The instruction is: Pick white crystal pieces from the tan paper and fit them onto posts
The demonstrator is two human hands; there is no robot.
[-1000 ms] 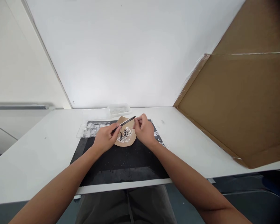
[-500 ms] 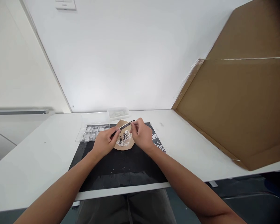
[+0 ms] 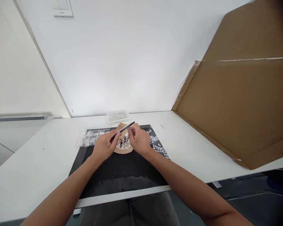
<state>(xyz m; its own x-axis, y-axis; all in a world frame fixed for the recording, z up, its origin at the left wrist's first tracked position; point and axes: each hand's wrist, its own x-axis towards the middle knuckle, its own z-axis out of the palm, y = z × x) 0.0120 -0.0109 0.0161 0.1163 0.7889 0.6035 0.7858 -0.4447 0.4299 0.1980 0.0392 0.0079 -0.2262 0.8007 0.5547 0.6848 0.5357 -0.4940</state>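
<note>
Black, slim and straight, the strip-like tool (image 3: 126, 127) is up in the air over the mat, slanting from the left hand toward the right one. Honestly can't tell from this view whether it's a file, tweezers or just a stick. My guess is it's light and fairly stiff, since it sticks out past the left grip with no visible droop. Being that thin, it might roll or twist in loose fingers, so I'd take hold near the lower end, flat between thumb and finger, and steady the far end only lightly.

Left hand (image 3: 106, 144) is doing pretty much that, pinching the near end. Right hand (image 3: 140, 139) has its fingertips drawn together by the far end; can't tell if they touch the tool or hold something tiny.

Just underneath is a piece of brown paper (image 3: 124, 151) with white and black scraps (image 3: 124, 142) scattered on it. Those look flimsy and super light, probably easy to knock about. All that's on a black mat (image 3: 120, 174), with a clear compartment box (image 3: 91, 136) to the left, a translucent tub (image 3: 119, 116) behind and rows of little white pieces (image 3: 159, 147) at right. White desk (image 3: 191, 157) under everything, big cardboard panel (image 3: 226, 110) off to the right.
</note>
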